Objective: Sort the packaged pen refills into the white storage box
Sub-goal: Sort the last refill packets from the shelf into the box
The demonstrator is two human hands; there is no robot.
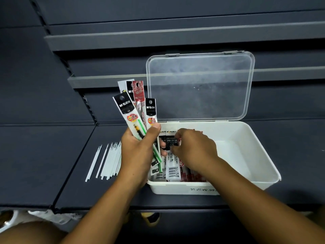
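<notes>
Between the curled fingers [154,128] of the left hand [139,152], a fan of refill packets [135,117] awaits sorting. Fingers of the right hand [193,148] pinch a packet [171,142] inside the white box [260,155], beside several already filed. Progress: partial.

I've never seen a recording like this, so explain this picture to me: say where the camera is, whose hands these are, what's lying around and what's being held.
There is no machine here. A person works with bare hands, and the single picture comes from a camera worn on their head, looking down. The left hand grips a fan of packaged refills. The right hand reaches into the white storage box and pinches a DM-2018 packet, which lies with other packets at the box's left end. The box's clear lid stands open behind it. Beside the box, on the dark shelf, lies a row of loose white tubes.
</notes>
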